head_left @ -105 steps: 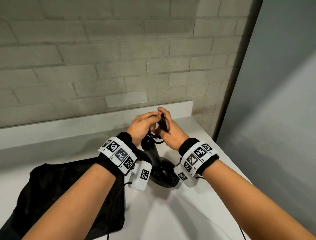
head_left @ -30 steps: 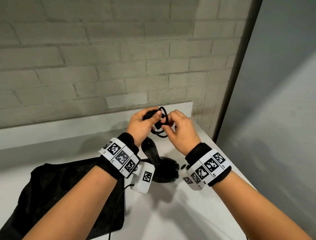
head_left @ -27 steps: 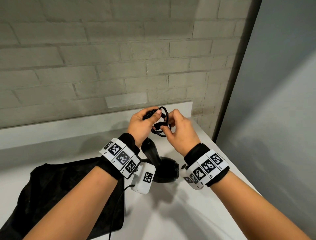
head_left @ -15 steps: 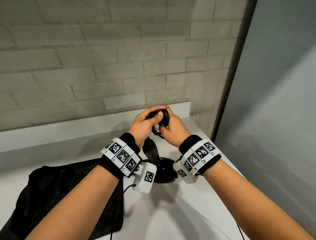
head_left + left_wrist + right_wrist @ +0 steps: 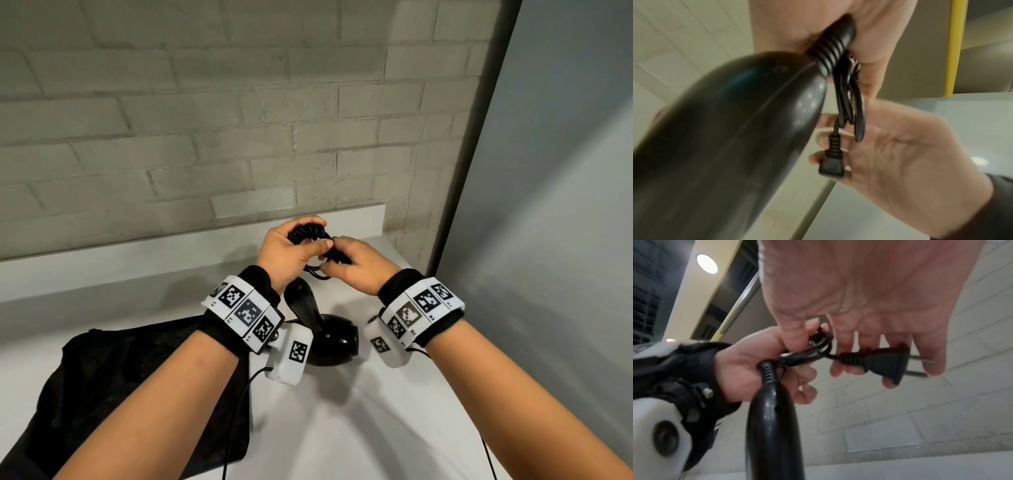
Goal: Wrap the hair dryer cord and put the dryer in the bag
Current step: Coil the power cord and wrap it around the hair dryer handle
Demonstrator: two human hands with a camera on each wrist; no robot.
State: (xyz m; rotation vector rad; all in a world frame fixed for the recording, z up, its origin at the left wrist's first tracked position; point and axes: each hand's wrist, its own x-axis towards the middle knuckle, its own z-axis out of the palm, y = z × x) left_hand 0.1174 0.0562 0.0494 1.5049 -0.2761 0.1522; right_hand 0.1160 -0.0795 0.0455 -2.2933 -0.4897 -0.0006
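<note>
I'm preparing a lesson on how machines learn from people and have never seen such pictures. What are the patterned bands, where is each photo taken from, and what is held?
No machine: a person wears cameras. One looks down from the head; one sits on each wrist under the black-and-white patterned bands. On the white counter lies a black mesh bag. The left hand grips the coiled black cord at the handle end of the glossy black hair dryer. The right hand pinches the black two-pronged plug.

Black fabric cuffs are worn on both bare forearms. White bands printed with black square markers are strapped over them; white camera housings with thin black cables are attached beneath.
</note>
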